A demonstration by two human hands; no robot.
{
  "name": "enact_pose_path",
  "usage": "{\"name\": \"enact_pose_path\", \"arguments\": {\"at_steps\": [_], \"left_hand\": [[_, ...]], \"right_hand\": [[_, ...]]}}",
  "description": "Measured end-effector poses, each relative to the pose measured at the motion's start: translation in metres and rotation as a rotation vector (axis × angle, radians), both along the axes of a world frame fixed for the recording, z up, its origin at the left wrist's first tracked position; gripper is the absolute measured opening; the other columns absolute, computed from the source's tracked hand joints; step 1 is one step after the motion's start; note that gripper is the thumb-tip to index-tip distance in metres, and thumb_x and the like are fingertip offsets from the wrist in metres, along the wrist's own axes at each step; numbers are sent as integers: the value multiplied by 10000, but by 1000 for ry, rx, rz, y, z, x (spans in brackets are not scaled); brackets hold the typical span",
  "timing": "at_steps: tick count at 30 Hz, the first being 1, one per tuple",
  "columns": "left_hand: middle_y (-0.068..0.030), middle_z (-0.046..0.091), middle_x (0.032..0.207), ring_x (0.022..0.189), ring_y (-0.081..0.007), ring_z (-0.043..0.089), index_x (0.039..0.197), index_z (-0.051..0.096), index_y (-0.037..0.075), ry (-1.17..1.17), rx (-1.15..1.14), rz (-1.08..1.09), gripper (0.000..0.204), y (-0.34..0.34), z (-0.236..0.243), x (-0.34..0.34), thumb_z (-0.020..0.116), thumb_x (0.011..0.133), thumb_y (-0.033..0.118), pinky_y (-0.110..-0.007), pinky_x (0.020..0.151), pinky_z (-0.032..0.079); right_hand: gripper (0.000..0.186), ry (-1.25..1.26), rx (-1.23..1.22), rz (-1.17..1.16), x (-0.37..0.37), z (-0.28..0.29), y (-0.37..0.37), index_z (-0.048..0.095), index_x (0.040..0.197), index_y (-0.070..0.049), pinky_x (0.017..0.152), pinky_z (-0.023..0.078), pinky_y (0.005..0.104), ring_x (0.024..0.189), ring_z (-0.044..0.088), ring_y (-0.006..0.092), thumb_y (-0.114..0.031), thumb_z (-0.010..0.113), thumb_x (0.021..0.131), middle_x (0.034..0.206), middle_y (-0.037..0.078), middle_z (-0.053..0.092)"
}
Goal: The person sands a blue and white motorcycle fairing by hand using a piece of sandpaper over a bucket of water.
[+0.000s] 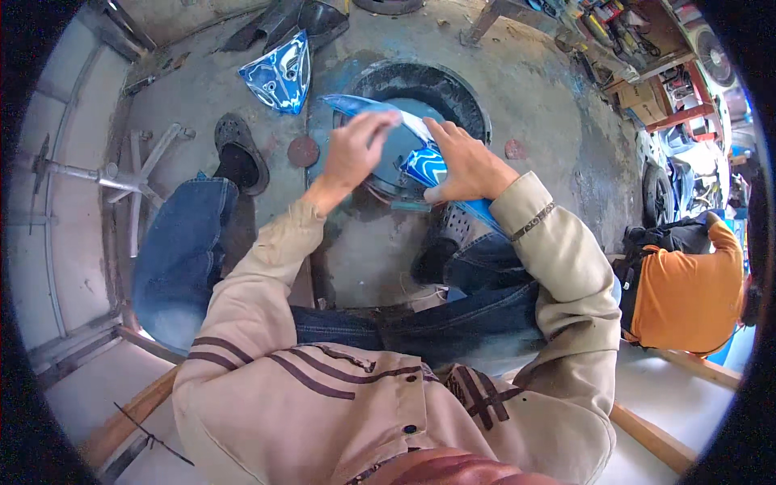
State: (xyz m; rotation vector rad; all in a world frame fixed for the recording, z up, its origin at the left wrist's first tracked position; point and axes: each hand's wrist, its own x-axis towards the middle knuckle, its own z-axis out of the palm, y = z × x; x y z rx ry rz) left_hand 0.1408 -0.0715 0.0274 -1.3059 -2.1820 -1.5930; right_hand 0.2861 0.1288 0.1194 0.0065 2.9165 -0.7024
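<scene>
A long, curved blue-and-white plastic panel [420, 166], looking like a motorcycle fairing piece, slants over a round black tub [477, 101] of bluish water. My right hand [469, 166] grips it around the middle, fingers across the top and thumb on the near side. The panel's lower end passes under my right wrist toward my knee. Over its far, pointed end is my left hand [356, 153], slightly blurred. Its fingers are bent together at the panel's surface, with the thumb apart and nothing visible in the gap.
Another blue-and-white panel [279, 74] lies on the floor beyond the tub, beside dark plastic parts [311, 24]. Reddish round discs [303, 151] flank the tub. A metal stand [145, 174] is at left. At right, a person in orange [687, 295] bends near shelves and a wheel [655, 194].
</scene>
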Motion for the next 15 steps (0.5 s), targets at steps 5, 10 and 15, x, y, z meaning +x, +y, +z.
{"name": "enact_pose_path", "arguments": {"at_steps": [5, 10, 15], "left_hand": [[-22, 809, 1121, 1061, -282, 765, 1139, 762, 146, 377, -14, -38, 164, 3, 18, -5, 767, 985, 88, -499, 1058, 533], [36, 797, 1082, 998, -182, 741, 1126, 749, 174, 315, -41, -37, 141, 8, 15, 12, 747, 1001, 109, -505, 1106, 339], [9, 786, 1016, 960, -207, 739, 1135, 749, 154, 193, -57, 141, 167, 11, 12, -12, 773, 976, 106, -464, 1086, 378]], "right_hand": [[1248, -13, -6, -10, 0, 3, 0, 347, 1650, 42, 1102, 518, 521, 1308, 600, 499, -347, 953, 631, 1360, 299, 594], [1269, -15, 30, -3, -1, -4, 7, 349, 1653, 29, 1071, 535, 585, 1341, 601, 498, -421, 963, 639, 1408, 296, 592], [1287, -23, 33, 5, -7, -4, 7, 347, 1660, 11, 1042, 548, 653, 1359, 606, 497, -492, 966, 650, 1431, 286, 597]]}}
